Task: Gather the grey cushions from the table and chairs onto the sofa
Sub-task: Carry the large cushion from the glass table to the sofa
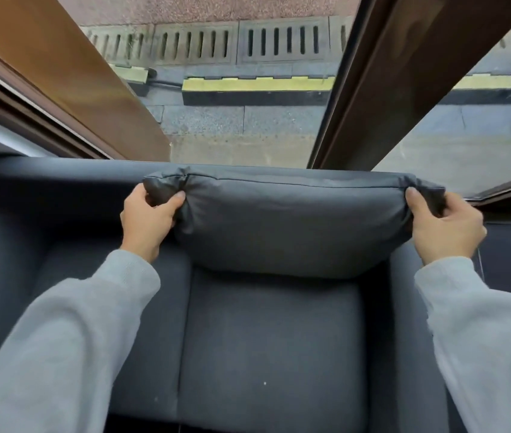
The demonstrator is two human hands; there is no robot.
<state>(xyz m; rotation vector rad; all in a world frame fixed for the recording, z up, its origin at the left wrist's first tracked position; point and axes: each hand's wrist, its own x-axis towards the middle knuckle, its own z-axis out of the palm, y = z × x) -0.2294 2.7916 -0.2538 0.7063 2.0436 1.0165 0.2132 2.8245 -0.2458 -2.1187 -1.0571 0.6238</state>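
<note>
A dark grey cushion (291, 223) stands upright against the backrest of the dark grey sofa (266, 354), above the right-hand seat pad. My left hand (148, 221) pinches the cushion's upper left corner. At the upper right corner, my right hand (444, 228) grips the fabric the same way. Both arms wear light grey sleeves. The cushion's lower edge rests on the seat.
Behind the sofa back (60, 179) is a large window with dark brown frames (373, 89). Through the glass I see pavement, drain grates (279, 42) and a yellow-edged kerb. A second seat pad (141, 323) lies to the left. The sofa's right armrest (404, 307) borders the seat.
</note>
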